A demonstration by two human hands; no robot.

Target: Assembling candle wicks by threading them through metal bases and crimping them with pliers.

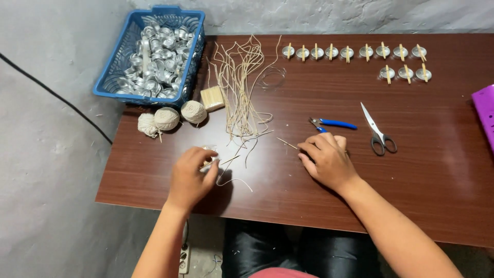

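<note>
My left hand (190, 177) rests on the brown table (288, 201) near its front edge, fingers closed around a small silver metal cup with a pale wick cord (234, 180) trailing out to the right. My right hand (325, 159) lies to the right, pinching the end of a thin wooden stick (286, 143) that points up-left. A loose bundle of cut wick cords (241, 87) lies beyond both hands.
A blue basket (121, 62) of silver cups sits at the far left corner, with three balls of twine (167, 118) and a stack of sticks (212, 98) beside it. Blue-handled pliers (334, 124), scissors (378, 131), rows of finished cups (355, 52) and a purple object (484, 116) lie right.
</note>
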